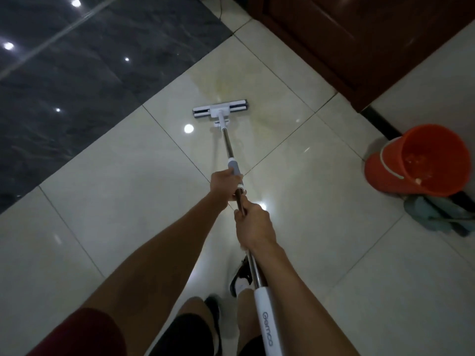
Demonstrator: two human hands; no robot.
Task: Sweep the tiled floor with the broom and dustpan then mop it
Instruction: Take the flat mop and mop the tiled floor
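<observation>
A flat mop with a white head (220, 111) rests on the cream tiled floor (128, 181), ahead of me. Its metal pole (228, 145) slopes back toward my body and ends in a white grip (266, 317). My left hand (225, 182) is closed around the pole at the grey sleeve. My right hand (253, 224) grips the pole just behind it. A yellowish wet patch (231, 80) spreads on the tile beyond the mop head. No broom or dustpan is in view.
An orange bucket (416, 160) stands at the right against a white wall, with a blue-grey cloth (434, 214) on the floor beside it. Dark wooden furniture (359, 34) fills the top right. A glossy dark tiled area (77, 73) lies to the left. My legs and feet (213, 309) are below.
</observation>
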